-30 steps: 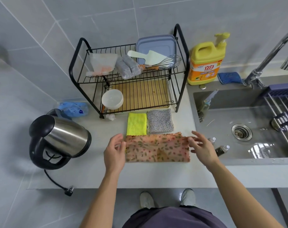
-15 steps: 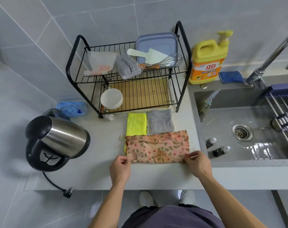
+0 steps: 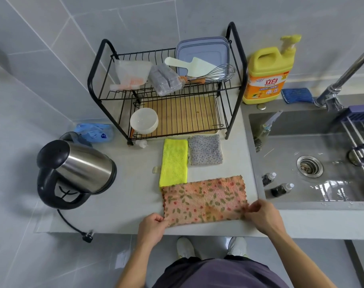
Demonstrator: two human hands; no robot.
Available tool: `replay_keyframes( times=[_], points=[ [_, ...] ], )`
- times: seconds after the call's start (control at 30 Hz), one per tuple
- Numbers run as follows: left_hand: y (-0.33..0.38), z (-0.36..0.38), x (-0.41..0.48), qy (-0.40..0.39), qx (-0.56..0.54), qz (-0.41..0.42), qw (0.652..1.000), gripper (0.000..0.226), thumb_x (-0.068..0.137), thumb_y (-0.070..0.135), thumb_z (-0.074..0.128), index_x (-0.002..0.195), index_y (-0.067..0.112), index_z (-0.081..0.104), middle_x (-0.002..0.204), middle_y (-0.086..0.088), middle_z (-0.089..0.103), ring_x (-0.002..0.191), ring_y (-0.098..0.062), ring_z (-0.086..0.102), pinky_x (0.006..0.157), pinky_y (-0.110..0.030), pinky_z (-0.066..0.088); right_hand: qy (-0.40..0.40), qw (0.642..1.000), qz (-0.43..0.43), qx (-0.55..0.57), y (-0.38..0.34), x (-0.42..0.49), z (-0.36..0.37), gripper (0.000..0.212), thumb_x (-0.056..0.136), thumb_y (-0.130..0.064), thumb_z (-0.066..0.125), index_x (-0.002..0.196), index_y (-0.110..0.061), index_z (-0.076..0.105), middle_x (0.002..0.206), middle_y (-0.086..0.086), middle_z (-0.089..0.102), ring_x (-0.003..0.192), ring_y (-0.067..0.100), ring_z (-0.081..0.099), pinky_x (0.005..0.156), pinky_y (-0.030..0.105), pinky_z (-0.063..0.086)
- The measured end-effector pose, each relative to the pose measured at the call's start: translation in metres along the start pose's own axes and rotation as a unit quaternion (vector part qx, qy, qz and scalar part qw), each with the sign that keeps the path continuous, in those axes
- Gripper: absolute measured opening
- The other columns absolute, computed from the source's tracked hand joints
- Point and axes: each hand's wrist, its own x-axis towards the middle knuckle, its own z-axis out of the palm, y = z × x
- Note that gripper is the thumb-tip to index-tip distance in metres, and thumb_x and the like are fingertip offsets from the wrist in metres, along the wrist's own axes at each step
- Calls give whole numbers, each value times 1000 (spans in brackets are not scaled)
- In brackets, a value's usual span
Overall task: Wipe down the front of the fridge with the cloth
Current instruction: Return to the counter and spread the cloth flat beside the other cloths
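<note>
On my desk (image 3: 135, 204) a steel kettle (image 3: 81, 167) sits left of the black dish rack (image 3: 168, 96); a yellow detergent bottle (image 3: 268, 75) stands beside the sink (image 3: 322, 163).

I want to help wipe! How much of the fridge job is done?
Barely begun. Done: a cloth looks chosen, the floral cloth lying flat on the counter. In hand: the left hand and right hand each pinch a near corner of it. Left: lifting it, going to the fridge, which is not in view, and all the wiping.
</note>
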Motion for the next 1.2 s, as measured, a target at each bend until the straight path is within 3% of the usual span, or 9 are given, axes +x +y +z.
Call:
replay_keyframes(
  times=[0.23, 0.3, 0.37, 0.43, 0.57, 0.7, 0.83, 1.03, 1.2],
  points=[
    [9, -11, 2, -64, 149, -11, 987, 58, 86, 52, 75, 55, 22, 36, 52, 6, 41, 47, -16, 36, 49, -30, 22, -10, 988, -12, -151, -2, 1, 2, 14, 85, -13, 69, 92, -20, 59, 83, 1, 66, 75, 21, 64, 57, 29, 42],
    [15, -9, 1, -16, 132, 1, 991, 49, 93, 47, 68, 60, 23, 42, 57, 7, 45, 52, -16, 42, 53, -29, 28, 9, 989, -38, -143, -6, 2, 3, 17, 89, -22, 71, 98, -18, 57, 86, 1, 65, 74, 20, 62, 57, 30, 40],
    [23, -4, 1, 63, 72, 12, 995, 27, 100, 44, 61, 83, 22, 58, 79, 6, 58, 72, -16, 54, 64, -29, 37, 38, 991, -66, -109, -12, 4, 7, 26, 95, -38, 70, 103, -18, 55, 92, 2, 67, 75, 21, 62, 59, 31, 41],
    [29, 3, 0, 104, 11, 23, 994, 15, 102, 37, 62, 103, 22, 61, 96, 6, 61, 86, -15, 56, 72, -27, 39, 63, 992, -77, -74, -15, 8, 12, 30, 97, -42, 66, 109, -17, 55, 93, 5, 70, 76, 26, 66, 64, 34, 49],
    [29, 15, -2, 135, -33, 35, 990, 10, 100, 28, 68, 95, 21, 63, 96, 5, 69, 82, -13, 57, 69, -26, 40, 55, 995, -68, -42, -16, 9, 13, 24, 97, -30, 69, 110, -17, 54, 82, 3, 69, 72, 26, 66, 65, 37, 55],
    [22, 17, -2, 139, -55, 34, 988, 13, 101, 24, 67, 89, 19, 65, 86, 8, 64, 76, -11, 57, 60, -25, 37, 46, 996, -67, -21, -12, 6, 10, 24, 98, -32, 71, 108, -16, 57, 85, 0, 66, 76, 22, 65, 66, 35, 52],
    [18, 12, -1, 151, -98, 19, 984, 13, 102, 25, 65, 92, 17, 65, 84, 6, 64, 85, -20, 63, 65, -29, 37, 63, 996, -57, -36, -7, -1, 12, 32, 96, -41, 72, 102, -13, 57, 93, 5, 68, 87, 29, 63, 74, 38, 50],
    [6, 13, -10, 107, 0, 40, 993, 26, 97, 46, 68, 96, 21, 60, 84, 12, 62, 74, -11, 56, 55, -24, 35, 40, 993, -37, -100, 4, -9, 11, 39, 96, -53, 68, 95, -16, 58, 86, 4, 68, 80, 27, 65, 68, 36, 49],
    [-2, 18, -8, 59, 11, 4, 998, 19, 94, 30, 71, 104, 20, 59, 97, 7, 63, 82, -15, 58, 59, -28, 38, 18, 994, -27, -100, 6, -8, 5, 27, 96, -43, 73, 93, -19, 59, 81, 3, 70, 66, 21, 66, 56, 31, 47]
  ],
)
